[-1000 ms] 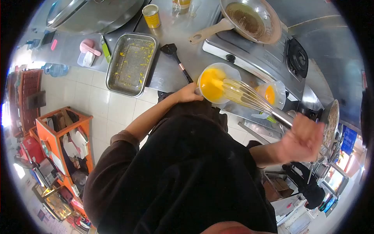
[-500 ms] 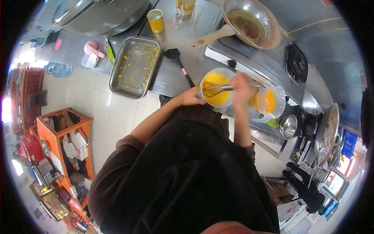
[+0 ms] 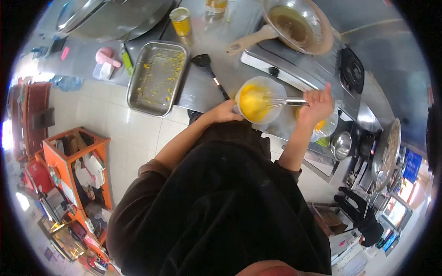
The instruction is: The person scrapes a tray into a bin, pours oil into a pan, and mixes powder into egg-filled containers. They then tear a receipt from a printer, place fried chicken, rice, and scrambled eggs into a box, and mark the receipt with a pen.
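My left hand [image 3: 225, 112] is closed around the handle of a translucent plastic jug [image 3: 278, 89] at the counter's front edge. Yellow, egg-like liquid [image 3: 251, 103] in the jug is blurred by motion. In my right hand [image 3: 318, 106] is the handle of a metal wire whisk [image 3: 294, 101], lying nearly level, its wires reaching into the liquid. Behind my right wrist, a second clear container [image 3: 330, 126] with orange-yellow contents is partly hidden. Left of the jug lies a black utensil [image 3: 212, 76] with a broad head and a copper-coloured band.
A metal tray [image 3: 130, 89] with yellow bits overhangs the counter edge. Behind it stand a yellow can [image 3: 181, 23] and a large metal pot [image 3: 110, 20]. A frying pan [image 3: 320, 30] with oil sits on the gas stove [image 3: 258, 62]. At right are a steel bowl [image 3: 341, 145] and a co-worker [image 3: 366, 225].
My right hand has swung right and slightly down with the whisk, which now lies flatter across the jug's rim. The liquid looks more stirred. My left hand stays on the jug's handle.
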The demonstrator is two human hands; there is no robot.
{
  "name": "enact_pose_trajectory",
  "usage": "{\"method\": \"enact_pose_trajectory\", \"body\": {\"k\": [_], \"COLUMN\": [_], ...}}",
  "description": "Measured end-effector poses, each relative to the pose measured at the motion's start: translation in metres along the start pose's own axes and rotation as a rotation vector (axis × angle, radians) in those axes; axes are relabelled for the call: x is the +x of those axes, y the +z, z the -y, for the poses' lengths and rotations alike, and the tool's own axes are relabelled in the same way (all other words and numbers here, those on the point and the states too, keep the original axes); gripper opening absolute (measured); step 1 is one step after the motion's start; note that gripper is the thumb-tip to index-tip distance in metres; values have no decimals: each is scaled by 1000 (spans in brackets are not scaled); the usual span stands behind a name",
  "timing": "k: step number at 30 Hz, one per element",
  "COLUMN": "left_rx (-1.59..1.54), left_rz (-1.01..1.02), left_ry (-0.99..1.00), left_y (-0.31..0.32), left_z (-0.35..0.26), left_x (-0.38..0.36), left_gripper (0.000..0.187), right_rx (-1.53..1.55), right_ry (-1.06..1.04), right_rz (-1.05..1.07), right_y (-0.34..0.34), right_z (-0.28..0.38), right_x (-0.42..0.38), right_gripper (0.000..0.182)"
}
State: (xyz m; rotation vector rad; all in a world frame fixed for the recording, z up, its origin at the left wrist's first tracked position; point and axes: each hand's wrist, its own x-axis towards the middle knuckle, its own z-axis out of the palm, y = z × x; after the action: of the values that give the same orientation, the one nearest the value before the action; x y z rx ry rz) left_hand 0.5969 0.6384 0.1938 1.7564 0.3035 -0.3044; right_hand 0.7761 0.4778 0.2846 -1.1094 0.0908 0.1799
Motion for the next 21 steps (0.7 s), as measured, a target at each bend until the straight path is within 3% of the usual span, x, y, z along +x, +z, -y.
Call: {"method": "enact_pose_trajectory", "body": {"k": [1,2,3,4,5,6,7,8,9,10,11,12,13,15,18,19,20,21], "left_rx": [-143,-262,-248,-220,-26,-71,-62,-142,-65,42,155,24,-115,-56,-20,-44,-32,-65], "left_rz": [79,112,67,57,-95,-98,-30,121,17,-13,5,2,3,-21,-48,-75,-74,-99], "left_ry": [124,249,295,124,212,191,67,81,261,119,129,145,158,146,118,112,124,195], "left_y": [17,26,28,24,36,36,38,32,37,30,32,22,18,32,28,19,18,22], "left_z": [29,56,47,33,58,52,56,55,66,53,66,52,36,70,46,30,32,40], "left_x": [10,26,21,11,22,22,29,34,43,35,50,38,23,49,24,16,20,25], "left_gripper": [38,39,44,50,42,44,45,46,44,43,45,47,49,49,47,45,45,43], "right_rx": [82,0,-135,-273,-391,-462,-492,-420,-160,-860,-1540,-1011,-1035,-1012,-970,-960,-734,-613], "right_ry": [-114,-78,-62,-92,-144,-187,-260,-336,-440,-617,-774,-439,-689,-1197,-982,-991,-569,-357], "right_rz": [-1,-120,-90,17,103,154,196,234,227,83,-169,-122,50,446,-34,-49,-65,-57], "right_y": [1,-16,-17,-25,-40,-54,-79,-121,-225,-149,-66,-48,-59,-80,-45,-48,-53,-54], "right_z": [-1,-45,-69,-62,-51,-42,-31,-42,-75,-65,-53,-63,-56,-41,0,-21,-59,-59], "right_x": [-1,2,1,-6,-1,6,31,71,174,107,35,18,29,50,2,4,6,13], "right_gripper": [43,35,27,22,20,23,29,38,47,42,39,24,23,32,45,45,44,43]}}
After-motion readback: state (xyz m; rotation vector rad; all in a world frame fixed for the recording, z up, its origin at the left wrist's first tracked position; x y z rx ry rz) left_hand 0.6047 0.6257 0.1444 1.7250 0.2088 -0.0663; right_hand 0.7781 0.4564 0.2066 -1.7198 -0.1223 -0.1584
